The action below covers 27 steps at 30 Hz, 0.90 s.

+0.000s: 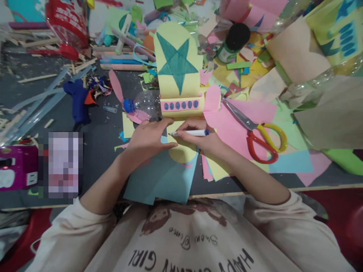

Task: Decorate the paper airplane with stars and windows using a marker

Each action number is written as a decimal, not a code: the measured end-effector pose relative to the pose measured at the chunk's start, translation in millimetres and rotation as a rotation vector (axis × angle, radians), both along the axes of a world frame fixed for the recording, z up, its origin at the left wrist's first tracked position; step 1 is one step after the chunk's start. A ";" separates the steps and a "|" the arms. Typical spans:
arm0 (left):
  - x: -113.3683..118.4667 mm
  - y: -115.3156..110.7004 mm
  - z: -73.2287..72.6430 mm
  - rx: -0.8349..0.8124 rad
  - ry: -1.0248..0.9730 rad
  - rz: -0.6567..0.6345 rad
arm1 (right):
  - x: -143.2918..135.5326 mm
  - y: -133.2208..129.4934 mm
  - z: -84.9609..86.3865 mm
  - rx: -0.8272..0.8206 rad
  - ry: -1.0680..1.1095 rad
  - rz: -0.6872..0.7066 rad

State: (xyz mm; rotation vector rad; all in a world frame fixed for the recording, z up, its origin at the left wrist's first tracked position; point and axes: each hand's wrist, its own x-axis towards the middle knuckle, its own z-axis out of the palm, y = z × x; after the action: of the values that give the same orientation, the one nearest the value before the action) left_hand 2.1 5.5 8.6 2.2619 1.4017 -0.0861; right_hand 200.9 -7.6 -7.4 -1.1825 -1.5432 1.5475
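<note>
A white marker pen [195, 133] with a dark blue end lies in the grip of my right hand [195, 130], its tip pointing left over a yellow paper piece [181, 151] with a rounded end. My left hand [151, 136] rests on the left side of that piece, thumb and fingers apart. Blue paper [161, 177] lies underneath. Just beyond my hands is a clear plastic bottle [146, 104] on its side, wrapped in yellow paper with a row of blue ovals on a pink strip. An upright yellow panel [177, 60] with a green star stands behind it.
Scissors [252, 126] with red and yellow handles lie on pink paper at right. To the left are a blue glue gun [78, 100], a phone-shaped blurred object [62, 164] and a purple box [18, 168]. A dark-capped jar [234, 43] stands among paper scraps.
</note>
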 end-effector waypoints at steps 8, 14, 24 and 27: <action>-1.6 -0.4 -2.2 0.031 -0.014 -0.016 | 1.8 -1.2 -1.4 0.040 -0.012 -0.025; -0.8 -0.1 -2.1 0.017 0.005 -0.019 | 5.3 -1.5 -4.1 0.044 -0.064 -0.075; 0.0 -0.3 -1.1 0.001 -0.009 0.002 | 13.8 1.4 7.2 0.084 -0.115 -0.157; -0.3 0.0 -1.2 -0.004 -0.007 0.008 | 16.1 1.8 10.7 0.149 -0.164 -0.165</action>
State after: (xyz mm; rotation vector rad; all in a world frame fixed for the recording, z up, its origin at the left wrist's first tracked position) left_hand 1.8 5.5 7.4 2.2508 1.4063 -0.0784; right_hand 217.0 -5.7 3.2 -1.3413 -1.5909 1.2335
